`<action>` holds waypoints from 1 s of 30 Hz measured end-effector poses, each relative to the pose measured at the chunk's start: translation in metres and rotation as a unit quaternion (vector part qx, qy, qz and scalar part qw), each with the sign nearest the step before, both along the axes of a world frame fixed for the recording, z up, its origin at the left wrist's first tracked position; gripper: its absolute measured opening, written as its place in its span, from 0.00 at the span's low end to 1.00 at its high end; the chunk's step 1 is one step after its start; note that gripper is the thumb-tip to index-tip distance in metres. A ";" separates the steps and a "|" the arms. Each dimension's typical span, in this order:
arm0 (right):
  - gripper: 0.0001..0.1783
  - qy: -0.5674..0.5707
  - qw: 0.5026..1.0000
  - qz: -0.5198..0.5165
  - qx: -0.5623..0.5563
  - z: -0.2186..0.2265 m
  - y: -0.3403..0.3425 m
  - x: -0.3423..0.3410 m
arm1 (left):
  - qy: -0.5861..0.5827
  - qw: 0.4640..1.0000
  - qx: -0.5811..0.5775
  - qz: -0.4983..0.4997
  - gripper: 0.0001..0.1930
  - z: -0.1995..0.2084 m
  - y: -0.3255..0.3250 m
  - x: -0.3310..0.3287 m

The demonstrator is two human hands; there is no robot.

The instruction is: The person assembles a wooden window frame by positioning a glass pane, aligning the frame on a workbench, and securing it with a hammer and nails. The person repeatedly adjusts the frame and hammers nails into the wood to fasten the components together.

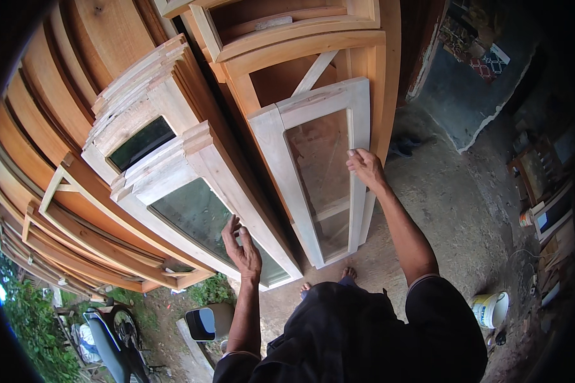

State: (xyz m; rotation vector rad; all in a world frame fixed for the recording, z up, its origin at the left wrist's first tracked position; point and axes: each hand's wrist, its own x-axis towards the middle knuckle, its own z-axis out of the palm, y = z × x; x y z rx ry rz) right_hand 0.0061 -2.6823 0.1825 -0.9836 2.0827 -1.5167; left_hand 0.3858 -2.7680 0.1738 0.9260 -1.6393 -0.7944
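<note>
A whitish wooden window sash (271,137) with a glass pane (319,159) leans upright in front of me. My right hand (367,169) is closed over its right stile, fingertips at the inner edge beside the glass. To the left, another pale glazed sash (172,167) leans at the front of a stack. My left hand (241,249) is in front of its lower glass, near the right stile. Its fingers are loosely bent and apart, with nothing visible in them; I cannot tell whether they touch the sash.
Orange-brown wooden frames (86,198) and more pale sashes (144,102) stand stacked at left. Behind the right sash leans a larger brown frame (380,96). A motorcycle (112,348) and a dark square container (211,321) are at lower left. A white bucket (490,309) lies on the right.
</note>
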 end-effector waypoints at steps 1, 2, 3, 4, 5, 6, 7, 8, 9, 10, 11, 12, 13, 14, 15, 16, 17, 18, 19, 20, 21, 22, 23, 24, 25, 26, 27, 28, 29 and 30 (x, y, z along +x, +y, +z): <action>0.20 0.009 0.999 -0.049 -0.017 0.001 0.000 -0.019 | -0.028 0.999 0.012 -0.031 0.21 0.000 0.000 -0.013; 0.20 0.014 0.994 -0.106 -0.038 -0.001 -0.004 -0.036 | -0.005 0.996 0.066 -0.056 0.23 -0.001 -0.002 -0.029; 0.21 0.034 0.992 -0.123 -0.021 -0.002 -0.003 -0.053 | 0.020 0.990 0.114 -0.081 0.24 -0.002 -0.006 -0.047; 0.22 0.060 0.988 -0.129 -0.056 -0.007 -0.006 -0.064 | 0.050 0.986 0.132 -0.088 0.26 -0.005 -0.008 -0.066; 0.24 0.077 0.982 -0.151 -0.082 -0.013 -0.008 -0.073 | 0.080 0.980 0.154 -0.094 0.27 -0.006 -0.014 -0.083; 0.25 0.067 0.987 -0.126 -0.068 -0.018 -0.012 -0.081 | 0.094 0.972 0.186 -0.109 0.32 -0.008 -0.022 -0.096; 0.27 0.059 0.991 -0.106 -0.055 -0.023 -0.016 -0.088 | 0.114 0.970 0.186 -0.103 0.33 -0.010 -0.028 -0.111; 0.28 0.043 0.995 -0.089 -0.028 -0.026 -0.019 -0.094 | 0.139 0.968 0.184 -0.098 0.34 -0.013 -0.035 -0.126; 0.34 0.006 0.998 -0.064 -0.017 -0.030 -0.022 -0.095 | 0.159 0.964 0.193 -0.090 0.36 -0.016 -0.040 -0.139; 0.37 0.023 0.999 -0.028 -0.004 -0.031 -0.022 -0.098 | 0.155 0.962 0.195 -0.110 0.38 -0.019 -0.045 -0.146; 0.39 0.020 0.999 -0.007 0.024 -0.032 -0.023 -0.097 | 0.125 0.967 0.200 -0.097 0.37 -0.022 -0.046 -0.153; 0.41 0.021 0.999 0.013 0.035 -0.031 -0.023 -0.097 | 0.121 0.968 0.182 -0.120 0.38 -0.025 -0.045 -0.158; 0.42 0.014 0.999 0.016 0.042 -0.030 -0.022 -0.095 | 0.101 0.972 0.179 -0.117 0.38 -0.028 -0.044 -0.162; 0.43 0.003 0.998 0.023 0.054 -0.028 -0.021 -0.092 | 0.064 0.981 0.170 -0.067 0.36 -0.031 -0.039 -0.165; 0.43 0.005 0.998 0.021 0.056 -0.025 -0.019 -0.089 | 0.091 0.982 0.151 -0.065 0.34 -0.033 -0.036 -0.169; 0.44 0.004 0.998 0.021 0.062 -0.023 -0.017 -0.086 | 0.112 0.983 0.135 -0.052 0.32 -0.034 -0.034 -0.172; 0.44 -0.005 0.997 0.017 0.074 -0.020 -0.014 -0.084 | 0.117 0.983 0.137 -0.033 0.30 -0.034 -0.032 -0.173; 0.44 0.008 0.998 0.023 0.060 -0.018 -0.011 -0.082 | 0.116 0.984 0.130 -0.023 0.27 -0.032 -0.032 -0.173; 0.44 0.014 0.998 0.025 0.051 -0.016 -0.006 -0.080 | 0.099 0.985 0.142 -0.008 0.24 -0.030 -0.032 -0.172; 0.43 0.019 0.999 0.026 0.043 -0.015 -0.001 -0.079 | 0.077 0.985 0.155 0.019 0.22 -0.027 -0.031 -0.170; 0.43 0.025 0.999 0.019 0.036 -0.015 0.005 -0.077 | 0.078 0.985 0.152 0.003 0.20 -0.026 -0.029 -0.168; 0.43 0.038 0.998 0.037 0.018 -0.015 0.012 -0.076 | 0.076 0.985 0.152 0.001 0.19 -0.025 -0.025 -0.165; 0.43 0.050 0.998 0.046 0.001 -0.016 0.019 -0.076 | 0.055 0.984 0.167 0.013 0.18 -0.025 -0.020 -0.161; 0.43 0.059 0.997 0.051 -0.019 -0.018 0.027 -0.076 | 0.044 0.986 0.162 -0.008 0.20 -0.026 -0.013 -0.155; 0.42 0.070 0.996 0.055 -0.029 -0.022 0.034 -0.076 | 0.084 0.985 0.141 -0.045 0.22 -0.029 -0.005 -0.151; 0.42 0.078 0.995 0.056 -0.041 -0.027 0.042 -0.077 | 0.103 0.982 0.141 -0.068 0.24 -0.033 0.003 -0.147; 0.42 0.091 0.992 0.059 -0.063 -0.033 0.050 -0.077 | 0.122 0.978 0.142 -0.091 0.25 -0.039 0.013 -0.142; 0.42 0.077 0.991 0.081 -0.080 -0.039 0.057 -0.079 | 0.113 0.975 0.154 -0.113 0.31 -0.044 0.020 -0.134; 0.42 0.068 0.986 0.104 -0.108 -0.046 0.063 -0.081 | 0.118 0.970 0.175 -0.118 0.30 -0.052 0.030 -0.127; 0.42 0.055 0.979 0.126 -0.152 -0.055 0.069 -0.081 | 0.123 0.969 0.178 -0.120 0.30 -0.061 0.042 -0.120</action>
